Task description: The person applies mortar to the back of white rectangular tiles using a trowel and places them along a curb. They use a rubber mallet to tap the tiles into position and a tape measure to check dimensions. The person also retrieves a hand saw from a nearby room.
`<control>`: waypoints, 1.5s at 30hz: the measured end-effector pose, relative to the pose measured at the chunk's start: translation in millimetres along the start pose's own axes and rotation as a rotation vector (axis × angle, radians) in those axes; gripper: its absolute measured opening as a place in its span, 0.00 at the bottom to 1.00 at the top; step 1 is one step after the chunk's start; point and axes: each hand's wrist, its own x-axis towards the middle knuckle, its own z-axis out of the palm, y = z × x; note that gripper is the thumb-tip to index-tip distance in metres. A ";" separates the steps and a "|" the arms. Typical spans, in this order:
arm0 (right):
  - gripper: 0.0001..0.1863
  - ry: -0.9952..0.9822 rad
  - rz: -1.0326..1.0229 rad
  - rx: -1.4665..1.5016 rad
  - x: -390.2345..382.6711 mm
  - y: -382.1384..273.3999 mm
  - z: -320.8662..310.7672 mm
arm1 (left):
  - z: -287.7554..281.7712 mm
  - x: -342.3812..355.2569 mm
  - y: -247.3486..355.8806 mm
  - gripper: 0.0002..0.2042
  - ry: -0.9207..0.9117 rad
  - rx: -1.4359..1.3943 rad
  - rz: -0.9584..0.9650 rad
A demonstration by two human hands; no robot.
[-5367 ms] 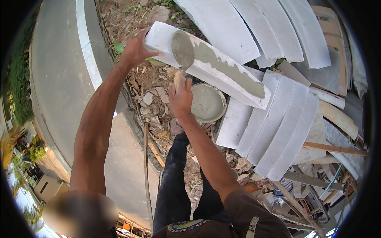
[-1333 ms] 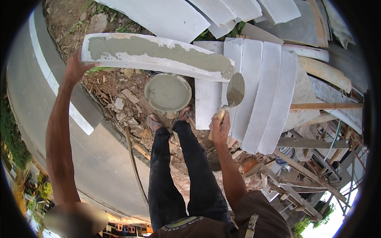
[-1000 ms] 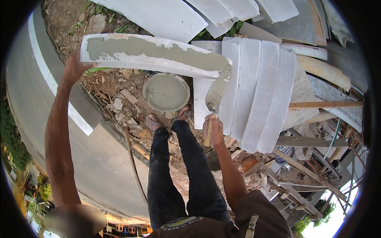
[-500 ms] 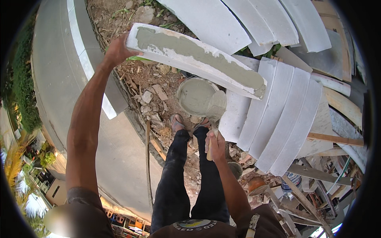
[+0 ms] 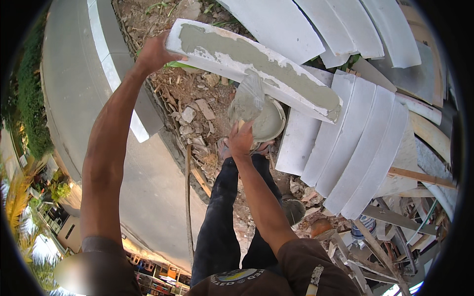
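My left hand (image 5: 158, 51) grips the left end of a long white block (image 5: 217, 61). Grey mortar (image 5: 266, 61) is spread unevenly along the block's upper face, with white showing at its edges. The block's far right end lies over a row of white blocks. In my right hand (image 5: 240, 140) is a trowel (image 5: 249, 94), its fingers closed round the handle. The trowel's blade, smeared with mortar, is tilted up against or close to the block's near side. Below it stands a round bucket (image 5: 280, 129) of wet mortar, partly hidden by the blade and my hand.
Several white blocks (image 5: 340, 143) lie side by side at the right, with more white slabs (image 5: 281, 29) at the top. Broken stones (image 5: 190, 116) and soil cover the ground by my feet. A paved road (image 5: 69, 98) runs along the left. Wooden planks (image 5: 395, 212) are heaped at lower right.
My right hand has moved left and up with the trowel, from the bucket's right side to the block's near side. My left hand still holds the block.
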 end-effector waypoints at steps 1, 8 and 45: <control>0.26 -0.108 0.039 -0.027 -17.0 0.4 -14.4 | 1.4 -4.6 -4.7 0.44 -0.008 -0.009 -0.020; 0.26 -0.487 0.223 0.095 -99.9 54.1 -142.9 | 2.0 -7.0 -18.2 0.45 0.042 0.031 0.052; 0.31 0.149 0.191 0.438 101.7 171.5 -176.0 | 12.6 4.6 -40.9 0.56 -0.027 -0.214 0.163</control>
